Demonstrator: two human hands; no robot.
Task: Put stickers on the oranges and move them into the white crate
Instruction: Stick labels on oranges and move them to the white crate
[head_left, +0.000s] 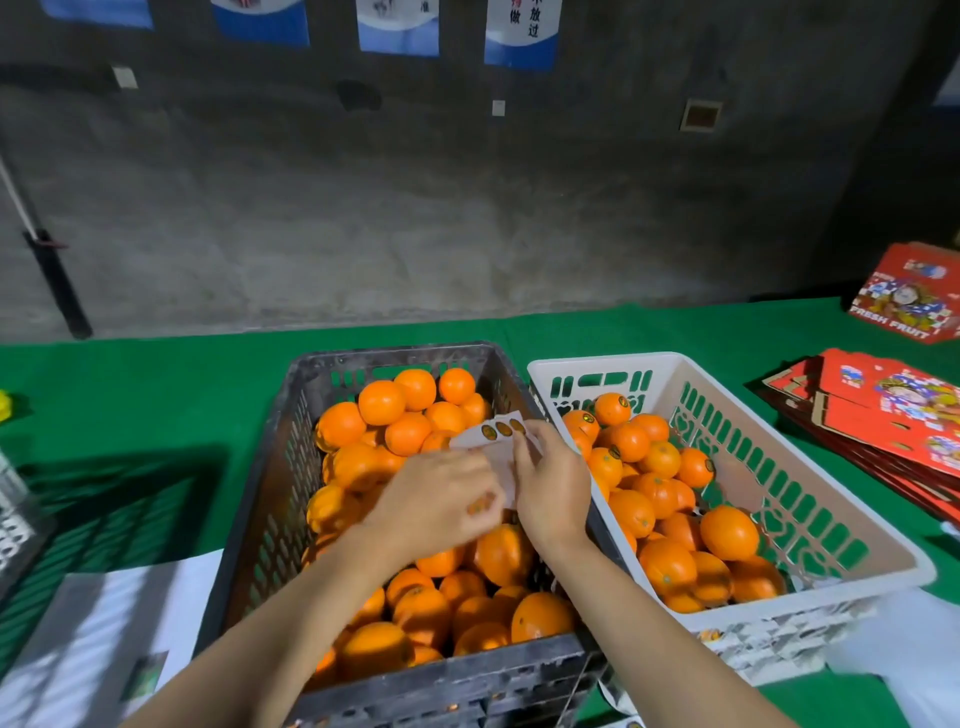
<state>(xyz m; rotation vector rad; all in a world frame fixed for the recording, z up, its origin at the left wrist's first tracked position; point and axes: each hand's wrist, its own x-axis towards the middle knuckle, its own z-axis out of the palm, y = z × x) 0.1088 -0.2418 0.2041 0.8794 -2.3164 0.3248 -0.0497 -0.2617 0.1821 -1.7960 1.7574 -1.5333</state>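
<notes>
A black crate (291, 467) in the middle holds a heap of plain oranges (382, 402). To its right stands the white crate (810, 493), about half full of oranges (730, 532), several bearing small dark stickers. Both hands hover over the black crate. My left hand (436, 501) holds the lower part of a white sticker sheet (498, 434), its fingers curled round it. My right hand (550, 483) pinches the sheet's right edge. Three round stickers show at the sheet's top. Neither hand holds an orange.
A green cloth covers the table (156, 395). Flat red fruit cartons (893, 415) are stacked at the right, with another (909, 296) farther back. White paper (104, 639) lies at the front left, beside a dark crate's edge (15, 519). A grey wall stands behind.
</notes>
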